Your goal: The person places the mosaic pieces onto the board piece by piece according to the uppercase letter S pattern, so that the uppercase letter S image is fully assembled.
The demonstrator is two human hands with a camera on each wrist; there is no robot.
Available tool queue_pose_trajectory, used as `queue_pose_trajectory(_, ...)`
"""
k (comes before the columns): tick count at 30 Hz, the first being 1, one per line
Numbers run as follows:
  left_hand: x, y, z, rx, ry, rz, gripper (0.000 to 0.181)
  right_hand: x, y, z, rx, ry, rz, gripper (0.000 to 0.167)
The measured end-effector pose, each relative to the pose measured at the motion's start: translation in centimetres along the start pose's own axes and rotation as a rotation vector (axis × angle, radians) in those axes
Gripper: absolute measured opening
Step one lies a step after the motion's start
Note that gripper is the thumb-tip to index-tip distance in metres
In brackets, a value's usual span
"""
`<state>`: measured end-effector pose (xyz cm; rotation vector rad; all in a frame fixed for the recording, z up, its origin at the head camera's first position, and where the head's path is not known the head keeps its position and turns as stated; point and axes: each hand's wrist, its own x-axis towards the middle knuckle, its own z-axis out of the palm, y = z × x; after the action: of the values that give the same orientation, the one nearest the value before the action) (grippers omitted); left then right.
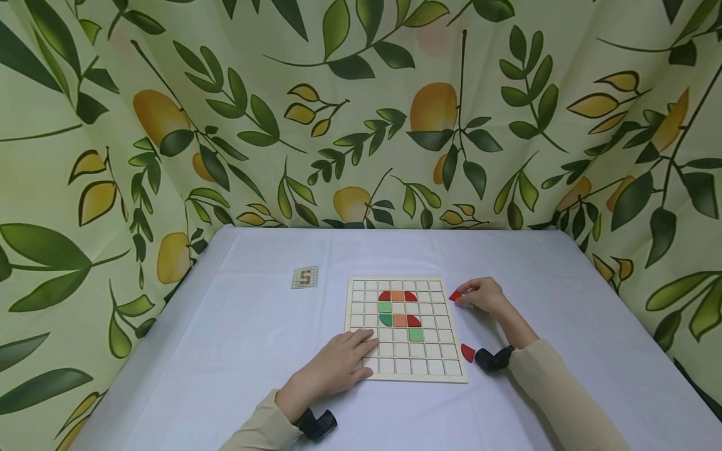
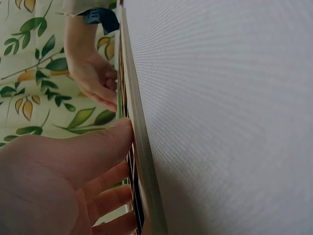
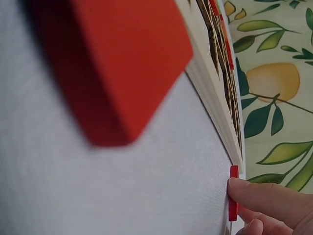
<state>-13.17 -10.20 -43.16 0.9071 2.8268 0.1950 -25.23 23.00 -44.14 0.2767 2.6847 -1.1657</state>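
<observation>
A wooden grid board (image 1: pixel 406 378) lies on the white table, with red, orange and green pieces set in an S-like shape; one green square (image 1: pixel 415 334) is lowest. My left hand (image 1: pixel 333 366) rests flat on the board's lower left, its thumb (image 2: pixel 120 134) at the near edge. Beyond the board's right edge, my right hand (image 1: pixel 484 294) pinches a red rounded piece (image 1: pixel 455 295) between thumb and fingers; the right wrist view shows this piece (image 3: pixel 234 196) on edge. Another red piece (image 1: pixel 467 352) lies beside the board's lower right, large and close in the right wrist view (image 3: pixel 142 58).
A small card (image 1: pixel 304 277) with a grid and an S pattern lies on the table (image 1: pixel 254 338), behind and left of the board. Dark wrist cameras are strapped to both wrists. A leaf-patterned curtain (image 1: pixel 350 125) hangs behind the table.
</observation>
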Motion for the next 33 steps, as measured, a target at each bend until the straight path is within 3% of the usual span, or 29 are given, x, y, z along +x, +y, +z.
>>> queue_pose_trajectory(16,0.0,0.0,0.0,0.007,0.006,0.01,0.055,0.1,0.1,-0.2,0.005,-0.008,-0.026,0.029)
queue_pose_trajectory(33,0.0,0.0,-0.1,0.014,0.019,0.02,0.054,-1.3,0.1,-0.3,0.017,-0.049,-0.076,0.032)
